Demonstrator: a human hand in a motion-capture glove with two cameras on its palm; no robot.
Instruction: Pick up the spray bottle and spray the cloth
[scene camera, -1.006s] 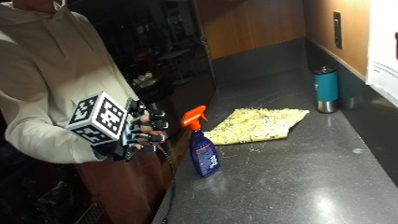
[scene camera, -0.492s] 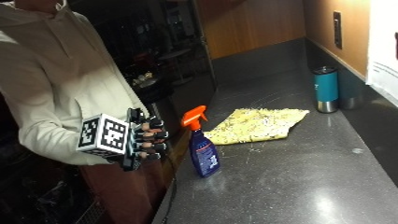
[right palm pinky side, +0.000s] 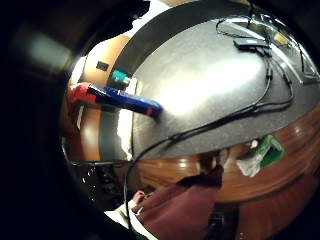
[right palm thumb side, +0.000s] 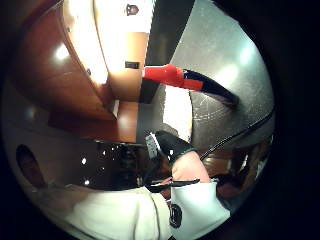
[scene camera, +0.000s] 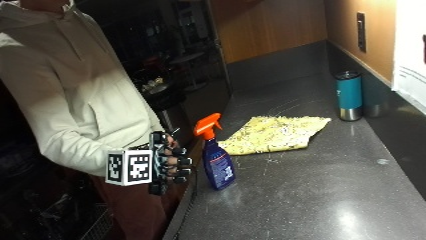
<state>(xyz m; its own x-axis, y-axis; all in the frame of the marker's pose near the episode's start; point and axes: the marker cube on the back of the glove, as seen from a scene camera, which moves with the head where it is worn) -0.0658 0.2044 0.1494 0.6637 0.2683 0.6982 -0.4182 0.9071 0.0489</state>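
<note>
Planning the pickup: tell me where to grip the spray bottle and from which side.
Grip the spray bottle at its narrow neck, below the orange trigger head. It stands upright near the counter edge, so the gloved right hand beside it, touching nothing, should probably come in level from the edge side.

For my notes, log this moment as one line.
phase: reaching | gloved hand: beside spray bottle, not touching, fingers loosely curled | bottle: upright near counter edge | cloth: flat behind bottle

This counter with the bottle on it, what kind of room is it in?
Probably a kitchen or break room: a long dark stone-like counter, wood panelling behind it, plus a spray bottle, yellow cloth and teal tumbler.
</note>
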